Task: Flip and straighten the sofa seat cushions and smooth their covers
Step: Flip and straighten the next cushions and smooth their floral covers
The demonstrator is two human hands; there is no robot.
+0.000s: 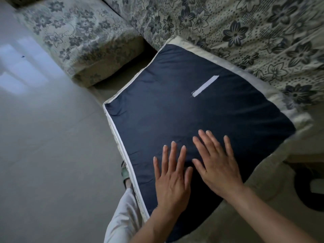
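Hands, left [172, 179] and right [217, 163], lie flat-fingered, gripping nothing, on cushion [175, 106]; best sweep toward 12 o'clock.

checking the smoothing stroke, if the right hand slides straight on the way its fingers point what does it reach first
Likely the white strip sewn on the cushion's navy underside; the right hand lies flat, fingers pointing up the fabric roughly toward it, though it may pass just beside.

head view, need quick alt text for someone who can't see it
Two bare hands, the left hand and the right hand, press flat with spread fingers on the dark navy underside of a square seat cushion bearing a small white fabric strip. The cushion lies tilted against a sofa covered in cream fabric with grey flowers.
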